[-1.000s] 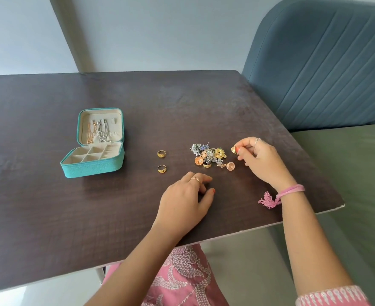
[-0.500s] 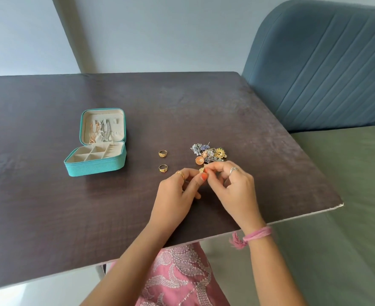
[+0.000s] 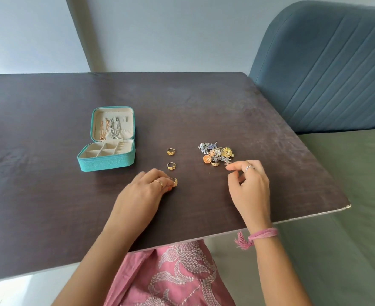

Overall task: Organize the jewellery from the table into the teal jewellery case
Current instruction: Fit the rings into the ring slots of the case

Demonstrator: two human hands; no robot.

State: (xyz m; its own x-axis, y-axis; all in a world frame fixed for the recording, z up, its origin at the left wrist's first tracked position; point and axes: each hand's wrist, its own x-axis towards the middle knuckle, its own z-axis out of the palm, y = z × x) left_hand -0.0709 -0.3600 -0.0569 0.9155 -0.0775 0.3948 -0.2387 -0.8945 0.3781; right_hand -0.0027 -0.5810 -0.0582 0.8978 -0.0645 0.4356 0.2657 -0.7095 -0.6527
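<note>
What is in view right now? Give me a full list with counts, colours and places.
Teal jewellery case: one, open, on the table's left part; chains hang in its cream lid, visible tray compartments look empty.
Loose gold rings: two, in a line right of the case, far and middle.
Third gold ring: one, nearest in that line, at the left hand's fingertips.
Heap of mixed earrings: one, silver, orange, yellow, right of the rings.
Dark brown wooden table: one.
Blue-grey padded chair: one, far right.
Green seat surface: one, right.
Left hand: grips the third ring.
Right hand: pinches a small piece at the heap's edge.
</note>
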